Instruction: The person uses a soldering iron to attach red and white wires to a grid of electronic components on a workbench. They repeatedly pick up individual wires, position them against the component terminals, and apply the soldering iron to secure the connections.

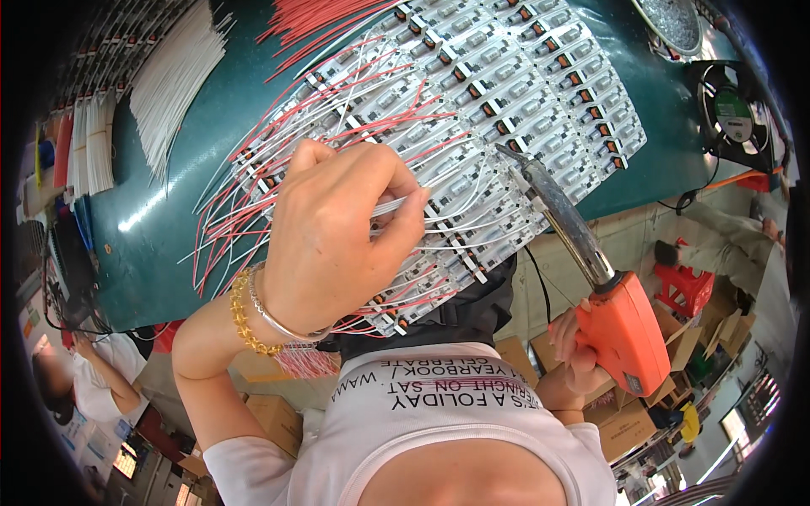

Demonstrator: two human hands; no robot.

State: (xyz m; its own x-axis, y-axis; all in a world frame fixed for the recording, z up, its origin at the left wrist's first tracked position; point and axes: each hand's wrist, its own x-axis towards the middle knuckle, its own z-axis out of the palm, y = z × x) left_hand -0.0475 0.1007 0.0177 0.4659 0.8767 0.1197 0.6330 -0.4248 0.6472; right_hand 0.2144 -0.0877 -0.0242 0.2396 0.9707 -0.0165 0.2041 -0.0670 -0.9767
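Note:
My left hand [333,223] is over the near left part of a panel of small circuit boards [553,101], its thumb and fingers pinched on a white wire [390,206]. Red and white wires [240,223] run from the boards past this hand and hang over on the left. In my right hand [576,350] is an orange soldering gun [629,329] with a long metal barrel. Its dark tip reaches over the boards, right of my left fingers. Whether the tip touches a joint I cannot tell. The ends of the pinched wire are partly hidden.
The boards lie on a green table mat [666,181]. Bundles of white wires [181,84] and red wires [316,25] lie behind and to the left. A black fan [732,114] stands far right, below a round metal dish [671,25]. Another person [105,371] sits at left.

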